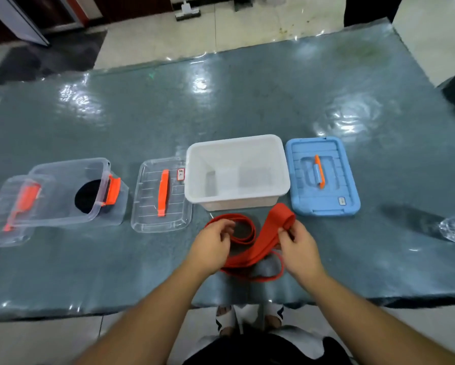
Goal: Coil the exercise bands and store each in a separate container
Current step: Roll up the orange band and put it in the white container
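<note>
Both your hands grip the red band [250, 248]: right hand [299, 246] pinching its rolled end, left hand [210, 246] seemingly curled around loops, above the glossy grey-green table [247, 101].

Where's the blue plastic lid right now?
In the head view, the blue plastic lid lies flat on the table, right of centre, just right of the white plastic bin and beyond the right hand.

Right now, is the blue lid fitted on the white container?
No, the blue lid lies flat on the table to the right of the open white container.
</note>
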